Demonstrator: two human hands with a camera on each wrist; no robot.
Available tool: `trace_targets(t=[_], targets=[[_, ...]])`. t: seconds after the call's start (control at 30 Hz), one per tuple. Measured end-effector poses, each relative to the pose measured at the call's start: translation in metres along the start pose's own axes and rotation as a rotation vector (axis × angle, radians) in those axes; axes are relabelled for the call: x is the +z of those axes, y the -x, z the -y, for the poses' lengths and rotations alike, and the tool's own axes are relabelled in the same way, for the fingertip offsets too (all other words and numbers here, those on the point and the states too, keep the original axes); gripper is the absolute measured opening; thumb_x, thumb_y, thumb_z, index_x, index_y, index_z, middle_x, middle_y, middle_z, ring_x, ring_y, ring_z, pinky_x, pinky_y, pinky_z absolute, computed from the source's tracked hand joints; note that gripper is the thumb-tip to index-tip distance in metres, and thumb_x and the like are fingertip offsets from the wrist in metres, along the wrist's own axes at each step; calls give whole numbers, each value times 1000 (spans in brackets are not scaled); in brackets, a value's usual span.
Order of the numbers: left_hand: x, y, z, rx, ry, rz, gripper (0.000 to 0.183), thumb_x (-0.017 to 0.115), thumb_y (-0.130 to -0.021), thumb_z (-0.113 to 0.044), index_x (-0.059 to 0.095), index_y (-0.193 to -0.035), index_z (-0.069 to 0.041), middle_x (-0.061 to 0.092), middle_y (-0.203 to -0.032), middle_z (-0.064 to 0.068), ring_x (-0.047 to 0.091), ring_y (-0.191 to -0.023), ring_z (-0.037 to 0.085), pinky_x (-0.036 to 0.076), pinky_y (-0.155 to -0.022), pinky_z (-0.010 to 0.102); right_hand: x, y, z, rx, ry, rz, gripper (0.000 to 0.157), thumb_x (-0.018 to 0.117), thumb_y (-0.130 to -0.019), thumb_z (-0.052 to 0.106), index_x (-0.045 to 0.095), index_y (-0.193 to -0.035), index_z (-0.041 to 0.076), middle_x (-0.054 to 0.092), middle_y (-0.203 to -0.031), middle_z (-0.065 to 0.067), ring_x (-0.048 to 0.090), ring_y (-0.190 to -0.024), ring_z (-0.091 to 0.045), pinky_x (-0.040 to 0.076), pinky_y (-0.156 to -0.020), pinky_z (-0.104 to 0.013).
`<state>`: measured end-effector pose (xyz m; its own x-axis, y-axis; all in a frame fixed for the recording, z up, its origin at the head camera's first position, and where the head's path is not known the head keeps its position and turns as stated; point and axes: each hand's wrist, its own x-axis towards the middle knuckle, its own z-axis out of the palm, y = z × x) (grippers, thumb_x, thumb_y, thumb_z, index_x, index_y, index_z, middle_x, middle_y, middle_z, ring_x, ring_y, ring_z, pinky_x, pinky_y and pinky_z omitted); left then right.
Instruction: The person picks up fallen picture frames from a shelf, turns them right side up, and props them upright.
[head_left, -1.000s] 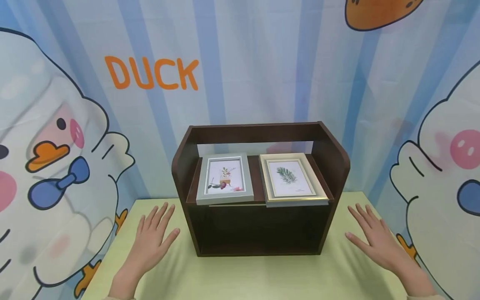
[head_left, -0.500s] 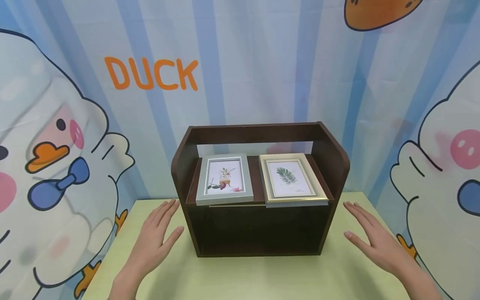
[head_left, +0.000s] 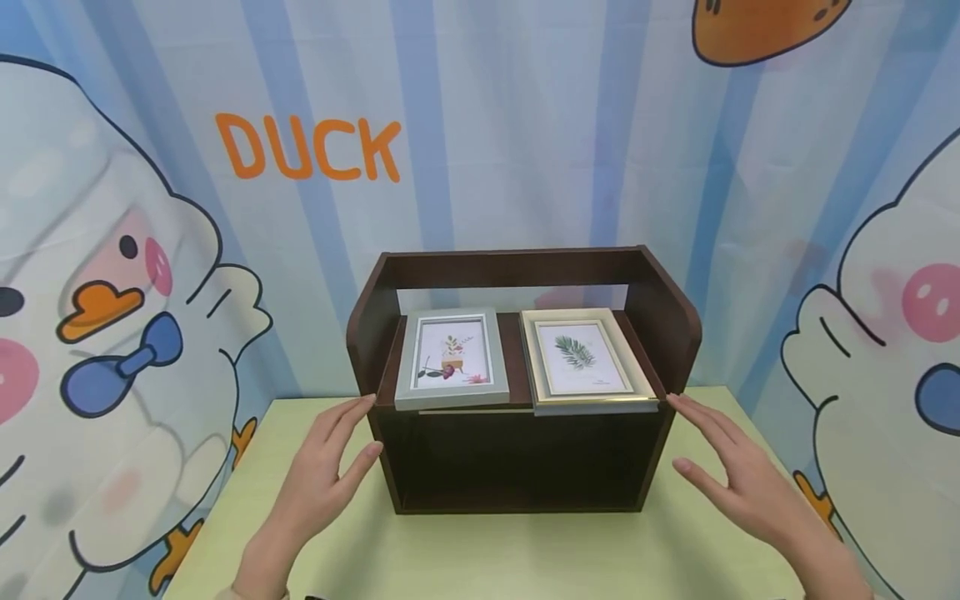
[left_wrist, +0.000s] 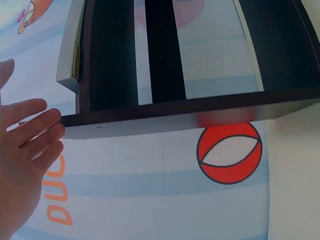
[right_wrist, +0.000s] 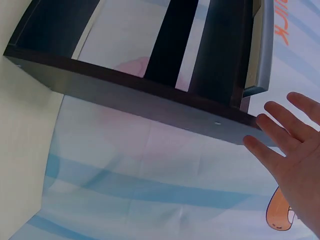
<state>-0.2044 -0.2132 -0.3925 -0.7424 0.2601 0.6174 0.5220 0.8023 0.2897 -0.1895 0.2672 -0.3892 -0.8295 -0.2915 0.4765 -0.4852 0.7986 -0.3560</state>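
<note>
A dark brown wooden shelf (head_left: 517, 268) stands on the table with two picture frames lying on its upper board. The grey frame (head_left: 405, 367) on the left shows a potted plant print; the gold frame (head_left: 637, 371) on the right shows a green leaf. My left hand (head_left: 318, 471) is held beside the shelf's left side, fingers extended, the fingertips close to that panel. On the opposite side my right hand (head_left: 742, 479) is nearest the right panel, also with straight fingers. Whether the fingertips touch the wood is hard to tell. Neither hand holds anything.
The pale green table (head_left: 517, 558) runs in front of the shelf and to both sides of it. Behind hangs a blue striped curtain (head_left: 517, 125) printed with duck figures and lettering. The shelf's lower compartment (head_left: 517, 462) faces forward.
Both hands have moved inward toward the shelf, the left one rightward and the right one leftward. Their spread fingers have drawn closer together. The shelf and frames stay in place.
</note>
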Motion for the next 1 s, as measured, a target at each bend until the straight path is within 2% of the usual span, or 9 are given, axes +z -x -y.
trace_targets(t=[0.2, 0.47, 0.6, 0.83, 1.0], targets=[[4, -11, -9, 1, 8, -11, 54, 55, -86, -34, 36, -135, -21, 40, -135, -3, 36, -123, 14, 35, -98, 38, 1, -15, 10, -64, 6, -45, 70, 65, -79, 27, 29, -139, 26, 35, -140, -1, 34, -125, -21, 36, -89, -56], [8, -28, -21, -14, 53, -17, 55, 53, -87, -37, 37, -135, -16, 39, -137, 1, 38, -124, 19, 37, -97, 42, 6, -40, 21, -124, 9, -96, 63, 63, -82, 25, 33, -137, 23, 41, -135, 0, 43, -118, -20, 41, -87, -47], [11, -36, -27, -41, 67, -10, 56, 52, -87, -38, 36, -135, -13, 38, -137, 3, 39, -123, 20, 39, -96, 43, 8, -56, 27, -141, -8, -83, 61, 61, -83, 26, 34, -137, 22, 43, -132, 0, 46, -112, -17, 44, -84, -43], [18, -51, -32, -84, 80, -8, 59, 54, -86, -37, 37, -134, -7, 40, -133, 9, 43, -118, 24, 42, -92, 44, 10, -84, 39, -184, -36, -34, 61, 61, -83, 29, 32, -137, 25, 43, -132, -2, 46, -114, -19, 46, -84, -42], [21, -61, -35, -113, 105, -22, 59, 50, -87, -42, 38, -133, -7, 41, -132, 8, 43, -118, 22, 41, -93, 42, 15, -104, 50, -232, -70, -35, 62, 63, -82, 27, 35, -136, 19, 46, -131, -3, 46, -116, -20, 44, -89, -42]])
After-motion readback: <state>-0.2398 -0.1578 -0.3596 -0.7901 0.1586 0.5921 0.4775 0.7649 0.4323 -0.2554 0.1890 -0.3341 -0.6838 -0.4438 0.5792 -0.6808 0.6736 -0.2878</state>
